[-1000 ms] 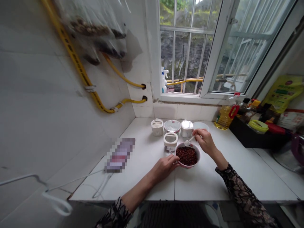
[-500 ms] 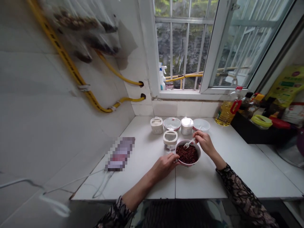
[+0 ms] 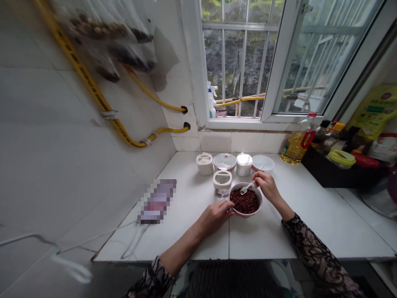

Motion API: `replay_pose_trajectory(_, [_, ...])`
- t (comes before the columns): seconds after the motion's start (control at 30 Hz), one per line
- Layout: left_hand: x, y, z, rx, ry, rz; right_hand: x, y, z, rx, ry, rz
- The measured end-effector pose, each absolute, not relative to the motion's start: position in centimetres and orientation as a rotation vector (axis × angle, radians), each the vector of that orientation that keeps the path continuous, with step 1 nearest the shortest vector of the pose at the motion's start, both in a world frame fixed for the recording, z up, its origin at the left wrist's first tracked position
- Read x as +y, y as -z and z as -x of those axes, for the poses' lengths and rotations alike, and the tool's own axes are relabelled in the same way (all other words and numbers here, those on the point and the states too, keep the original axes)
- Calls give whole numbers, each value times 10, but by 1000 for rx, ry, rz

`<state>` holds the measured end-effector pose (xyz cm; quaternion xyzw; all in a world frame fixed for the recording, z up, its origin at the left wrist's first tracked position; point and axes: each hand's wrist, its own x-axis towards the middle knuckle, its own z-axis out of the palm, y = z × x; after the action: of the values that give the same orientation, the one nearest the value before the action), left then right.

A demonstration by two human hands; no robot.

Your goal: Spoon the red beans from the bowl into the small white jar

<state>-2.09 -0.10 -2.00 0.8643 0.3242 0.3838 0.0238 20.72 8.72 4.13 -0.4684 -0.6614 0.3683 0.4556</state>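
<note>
A bowl (image 3: 259, 205) with a pinkish outside stands on the white tiled counter, filled with dark red, crumbly bits (image 3: 246, 203) whose kind I cannot make out. My left hand (image 3: 217, 213) grips its left rim, thumb on the edge and fingers against the side. Above the bowl's far right rim, my right hand (image 3: 263, 184) pinches the handle of a small white spoon (image 3: 244, 191). The spoon's scoop is over the red bits, near the far side of the bowl. Just behind the bowl on the left is a lidded jar (image 3: 222, 182) with a cream-coloured top.
Along the back stand two white lidded canisters (image 3: 204, 164), a covered bowl (image 3: 225, 161) and a white bowl (image 3: 263, 164). An oil bottle (image 3: 294, 142) and a black box (image 3: 321, 167) of condiments are at the right. A blurred-out phone-like object (image 3: 157, 202) with a cable lies left.
</note>
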Motion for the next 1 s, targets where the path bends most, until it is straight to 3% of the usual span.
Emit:
replay_pose_trajectory(0.47, [-1, 20, 21, 979, -1208, -2669, 97, -44, -198, -1420, -1163, 1060])
replay_pose_trajectory(0.57, [-1, 20, 21, 977, -1219, -2675, 90, -56, -183, -1503, -1011, 1005])
replay_pose_trajectory(0.8, [0, 24, 21, 1059, -1170, -2679, 74, -65, -156, -2134, -233, 737])
replay_pose_trajectory(1.0, [-1, 23, 20, 1030, -1200, -2689, 75, -73, -178, -2028, -275, 825])
